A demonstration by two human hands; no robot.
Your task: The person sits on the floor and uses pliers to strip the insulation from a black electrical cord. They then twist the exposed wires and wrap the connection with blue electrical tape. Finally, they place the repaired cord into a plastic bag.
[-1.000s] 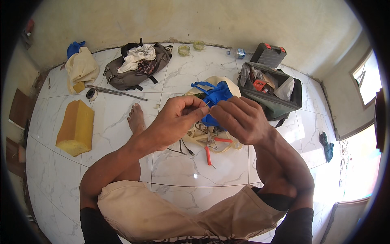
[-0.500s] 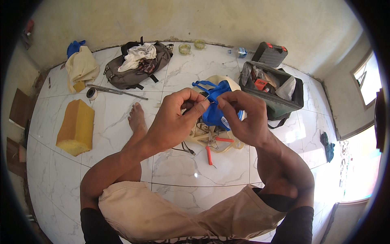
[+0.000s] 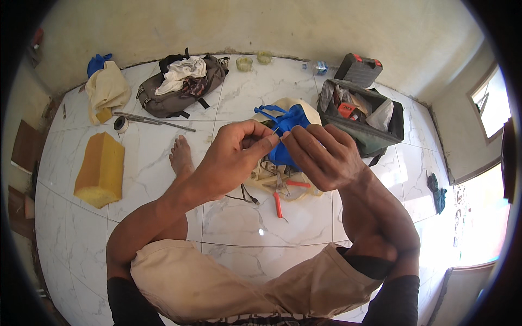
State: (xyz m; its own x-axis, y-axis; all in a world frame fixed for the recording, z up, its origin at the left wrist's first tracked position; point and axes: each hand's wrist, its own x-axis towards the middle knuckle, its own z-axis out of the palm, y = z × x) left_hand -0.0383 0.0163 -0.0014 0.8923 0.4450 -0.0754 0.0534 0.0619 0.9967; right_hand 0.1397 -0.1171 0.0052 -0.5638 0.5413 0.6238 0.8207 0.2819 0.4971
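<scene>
Above the floor, the fingertips of my left hand [image 3: 231, 157] pinch a thin wire-like piece [image 3: 275, 130], its tip poking up past the thumb. My right hand [image 3: 326, 155] is closed too, thumb and forefinger pressed together at the inner end of that piece, knuckles turned up. What its fingertips grip is too small to make out. Below and beyond both hands lies a blue cloth bag [image 3: 288, 117] with straps, partly covered by my right hand. Nearer to me, red-handled pliers [image 3: 278, 204] rest among pale strips, beside a dark cable [image 3: 247, 196].
An open tool bag [image 3: 356, 130] and a dark hard case [image 3: 359, 69] stand at the far right. A grey backpack [image 3: 179, 100] with white cloth lies far left, near a roll of tape [image 3: 121, 124] and metal rods [image 3: 157, 120]. A yellow foam block [image 3: 99, 171] sits at the left.
My right hand has rolled over, its fingers now folded closer beside the thumb, and has come slightly nearer to my left fingertips. My left hand keeps its pinch almost unmoved.
</scene>
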